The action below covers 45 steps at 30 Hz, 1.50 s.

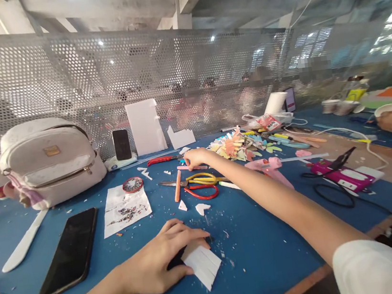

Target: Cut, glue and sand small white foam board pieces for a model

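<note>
The white foam piece [203, 262], flat and scored into parallel strips, lies on the blue table [260, 249] under the left hand [160, 262], whose flattened grip presses its near edge. The right hand [194, 158] reaches well beyond that piece, fingertips closing on a thin pink strip [184, 168] lying crosswise. Between foam piece and strip lie yellow-handled scissors [200, 180], red-handled scissors [202, 193] and an orange stick [177, 186].

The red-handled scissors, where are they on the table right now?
In the head view, the red-handled scissors lie mid-table on the blue mat, just below the yellow-handled scissors and beside an orange stick, just below the outstretched right hand.
</note>
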### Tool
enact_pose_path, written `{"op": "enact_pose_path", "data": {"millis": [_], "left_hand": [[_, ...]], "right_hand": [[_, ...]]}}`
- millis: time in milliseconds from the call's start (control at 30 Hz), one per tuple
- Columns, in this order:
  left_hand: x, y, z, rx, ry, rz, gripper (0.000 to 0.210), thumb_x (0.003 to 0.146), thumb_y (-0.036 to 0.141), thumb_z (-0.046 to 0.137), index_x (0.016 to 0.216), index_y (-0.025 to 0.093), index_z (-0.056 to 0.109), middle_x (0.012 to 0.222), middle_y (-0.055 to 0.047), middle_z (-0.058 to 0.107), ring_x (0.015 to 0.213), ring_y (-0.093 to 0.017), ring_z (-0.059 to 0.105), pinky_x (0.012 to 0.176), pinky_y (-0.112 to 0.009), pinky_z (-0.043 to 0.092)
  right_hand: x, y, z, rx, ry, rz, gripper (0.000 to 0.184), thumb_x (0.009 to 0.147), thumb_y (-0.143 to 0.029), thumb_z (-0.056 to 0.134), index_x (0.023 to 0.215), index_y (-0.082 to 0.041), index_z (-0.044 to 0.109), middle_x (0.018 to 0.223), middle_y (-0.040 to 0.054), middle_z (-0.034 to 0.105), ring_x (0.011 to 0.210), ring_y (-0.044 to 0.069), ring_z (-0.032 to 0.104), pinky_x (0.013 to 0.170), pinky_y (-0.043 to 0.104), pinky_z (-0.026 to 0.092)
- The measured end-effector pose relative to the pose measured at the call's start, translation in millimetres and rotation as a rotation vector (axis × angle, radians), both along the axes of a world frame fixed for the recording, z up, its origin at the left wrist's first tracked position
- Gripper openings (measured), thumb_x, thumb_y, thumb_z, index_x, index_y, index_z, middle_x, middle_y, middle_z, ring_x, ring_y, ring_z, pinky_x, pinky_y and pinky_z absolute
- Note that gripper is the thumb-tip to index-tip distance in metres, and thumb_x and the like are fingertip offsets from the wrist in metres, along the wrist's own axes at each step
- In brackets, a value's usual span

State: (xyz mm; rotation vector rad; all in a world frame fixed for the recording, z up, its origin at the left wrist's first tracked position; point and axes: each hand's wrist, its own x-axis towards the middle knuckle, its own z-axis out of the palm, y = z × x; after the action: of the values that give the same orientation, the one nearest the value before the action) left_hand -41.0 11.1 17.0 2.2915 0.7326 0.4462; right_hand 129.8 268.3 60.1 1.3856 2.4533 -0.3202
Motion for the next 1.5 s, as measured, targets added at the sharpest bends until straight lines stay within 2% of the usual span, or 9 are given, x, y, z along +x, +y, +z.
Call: {"op": "enact_pose_path", "data": {"millis": [400,667,800,867,933,1067,1200,1333,1500], "left_hand": [[-0.6,1.5,-0.9,-0.012,0.009,-0.001,0.077,0.085,0.008,0.065,0.147,0.040,0.033,0.138,0.006,0.057,0.128,-0.018,0.048,0.121,-0.040,0.022],[-0.1,0.4,1.5,0.021,-0.006,-0.009,0.075,0.086,0.007,0.060,0.148,0.038,0.032,0.138,0.002,0.058,0.128,-0.020,0.050,0.122,-0.046,0.021],[-0.2,-1.6,1.3,0.032,-0.005,-0.010,0.075,0.085,0.007,0.060,0.148,0.037,0.032,0.138,0.001,0.059,0.129,-0.021,0.050,0.123,-0.048,0.021],[0.2,-1.7,1.4,0.037,0.001,-0.005,0.074,0.085,0.007,0.059,0.148,0.036,0.032,0.138,0.000,0.059,0.129,-0.021,0.051,0.123,-0.049,0.021],[0.4,-1.0,2.3,0.040,0.012,-0.001,0.074,0.085,0.006,0.059,0.148,0.035,0.032,0.138,0.000,0.059,0.130,-0.021,0.050,0.123,-0.049,0.020],[-3.5,2.3,5.6,0.052,0.051,0.009,0.074,0.084,0.005,0.059,0.146,0.035,0.035,0.140,0.000,0.057,0.132,-0.021,0.048,0.124,-0.049,0.020],[-12.7,6.3,9.3,0.087,0.082,0.031,0.077,0.078,-0.001,0.054,0.145,0.035,0.037,0.143,-0.001,0.053,0.135,-0.022,0.046,0.124,-0.051,0.020],[-16.1,8.9,12.7,0.118,0.093,0.056,0.078,0.078,-0.003,0.048,0.146,0.034,0.032,0.142,-0.001,0.054,0.135,-0.021,0.046,0.124,-0.049,0.022],[3.7,15.0,12.2,0.173,0.131,0.162,0.055,0.091,0.013,0.053,0.140,0.032,0.039,0.140,-0.002,0.055,0.131,-0.023,0.048,0.116,-0.046,0.035]], "right_hand": [[14.2,-4.2,-5.3,-0.179,0.709,-0.037,0.032,0.099,-0.033,0.061,0.127,-0.016,0.059,0.126,0.0102,0.062,0.105,0.024,0.065,0.088,0.044,0.057],[16.4,-60.8,-14.8,-0.402,1.107,-0.025,0.029,0.101,-0.036,0.058,0.121,-0.016,0.060,0.111,0.0075,0.065,0.087,0.018,0.066,0.073,0.034,0.059],[35.1,-97.8,-19.2,-0.534,1.188,0.006,0.027,0.105,-0.041,0.049,0.114,-0.017,0.056,0.074,-0.0040,0.053,0.046,0.005,0.040,0.041,0.017,0.035],[46.8,-113.7,-23.2,-0.589,1.190,0.021,0.025,0.105,-0.042,0.045,0.113,-0.020,0.053,0.065,-0.0083,0.041,0.041,0.004,0.025,0.036,0.017,0.021],[57.9,-126.8,-27.9,-0.615,1.185,0.029,0.026,0.104,-0.046,0.046,0.109,-0.021,0.052,0.064,-0.0088,0.038,0.041,0.005,0.024,0.036,0.018,0.018],[74.5,-142.2,-34.4,-0.557,1.200,0.020,0.033,0.102,-0.051,0.047,0.113,-0.020,0.052,0.065,-0.0068,0.046,0.046,0.008,0.040,0.039,0.019,0.026],[84.9,-142.1,-31.1,-0.416,1.263,0.024,0.035,0.101,-0.053,0.049,0.113,-0.020,0.053,0.082,0.0030,0.064,0.075,0.016,0.061,0.048,0.021,0.037],[91.9,-132.7,-29.1,-0.287,1.359,0.039,0.032,0.100,-0.055,0.048,0.106,-0.023,0.049,0.091,0.0065,0.070,0.083,0.020,0.063,0.055,0.026,0.046],[94.7,-125.5,-41.7,-0.151,1.438,0.033,0.028,0.101,-0.053,0.045,0.101,-0.025,0.039,0.096,0.0077,0.071,0.083,0.022,0.065,0.052,0.026,0.046]]}}
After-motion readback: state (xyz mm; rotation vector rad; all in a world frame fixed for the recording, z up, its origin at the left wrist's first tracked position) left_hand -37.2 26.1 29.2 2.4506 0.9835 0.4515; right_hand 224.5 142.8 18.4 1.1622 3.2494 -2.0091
